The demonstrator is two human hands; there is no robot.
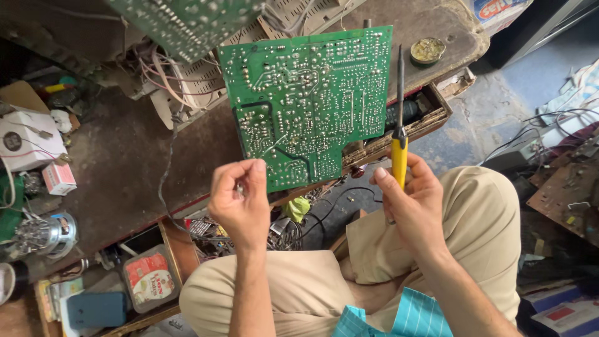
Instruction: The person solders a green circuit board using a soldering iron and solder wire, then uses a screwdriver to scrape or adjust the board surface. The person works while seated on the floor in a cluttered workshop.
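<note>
Fingers (385,181) gripping yellow-handled soldering iron (399,134) (upright), green circuit board (309,97)

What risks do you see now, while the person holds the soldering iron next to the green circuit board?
1. The yellow-handled soldering iron in the right hand points up beside the green circuit board; a slip may scrape or burn its solder side.
2. The left hand pinches the board's lower edge near the solder points, so the fingers might get burned.
3. The board leans out over the open wooden drawer and may tip.

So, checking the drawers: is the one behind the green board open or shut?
Open: the wooden drawer juts from the workbench, contents showing beside the circuit board.
</note>
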